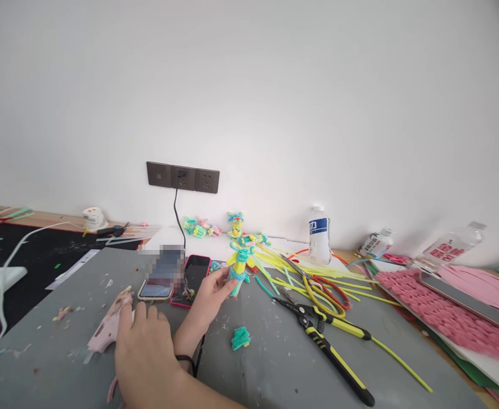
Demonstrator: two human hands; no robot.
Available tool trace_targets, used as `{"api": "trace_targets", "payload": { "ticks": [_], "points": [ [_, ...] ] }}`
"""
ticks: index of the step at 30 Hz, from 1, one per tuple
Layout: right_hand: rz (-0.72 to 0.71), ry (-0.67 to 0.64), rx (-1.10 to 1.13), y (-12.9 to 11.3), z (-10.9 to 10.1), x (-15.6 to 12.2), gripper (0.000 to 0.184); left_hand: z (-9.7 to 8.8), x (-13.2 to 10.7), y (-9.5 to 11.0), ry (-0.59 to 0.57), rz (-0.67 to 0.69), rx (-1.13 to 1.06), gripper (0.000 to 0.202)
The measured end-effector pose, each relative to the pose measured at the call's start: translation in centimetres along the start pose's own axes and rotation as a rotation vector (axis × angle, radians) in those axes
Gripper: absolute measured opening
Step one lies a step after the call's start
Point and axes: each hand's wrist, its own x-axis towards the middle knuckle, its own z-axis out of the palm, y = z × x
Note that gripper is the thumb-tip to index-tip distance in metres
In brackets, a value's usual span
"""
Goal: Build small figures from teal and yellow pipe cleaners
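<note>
My left hand (207, 298) reaches forward and pinches a small figure made of yellow and teal pipe cleaners (238, 270), holding it upright over the grey mat (275, 363). A black band sits on that wrist. My right hand (145, 349) crosses in front of it, back of the hand up, fingers curled over the grip of a pink glue gun (107, 329) that lies on the mat. A small teal pipe-cleaner piece (241, 338) lies loose on the mat just right of my hands.
Two phones (177, 272) lie beyond my hands, one on a black cable from the wall socket (183, 177). Yellow-handled pliers (326, 341), scissors (317, 284), loose yellow pipe cleaners, bottles (319, 234) and pink material (445, 315) fill the right side. More small figures (235, 224) stand by the wall.
</note>
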Motion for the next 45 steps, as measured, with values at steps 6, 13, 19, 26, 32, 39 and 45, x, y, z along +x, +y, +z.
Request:
{"api": "trace_targets", "payload": {
  "ticks": [6,13,19,26,32,39,45],
  "points": [
    [-0.048,0.039,0.195,3.0,-6.7,-4.4,0.027,-0.3,0.4,-0.1,0.083,0.013,-0.049,0.060],
    [0.500,0.023,0.293,15.3,-11.5,-7.4,0.019,-0.2,0.5,0.1,0.146,0.038,-0.097,0.058],
    [0.559,0.071,0.354,21.7,-8.1,-3.6,0.009,-0.1,0.1,0.5,0.156,0.019,-0.088,0.056],
    [0.546,0.083,0.368,22.0,-5.6,-3.0,0.006,0.2,-0.1,0.8,0.153,0.017,-0.076,0.059],
    [0.521,0.175,0.450,22.4,-4.8,-3.3,0.011,0.1,-0.1,0.7,0.129,0.019,-0.067,0.059],
    [0.552,0.405,0.677,24.8,-6.4,-4.7,0.018,0.0,-0.1,0.5,0.135,-0.023,-0.039,0.061],
    [0.551,0.645,0.811,25.9,-8.2,-5.6,0.034,-0.2,-0.1,0.3,0.113,-0.059,0.010,0.065]
  ]
}}
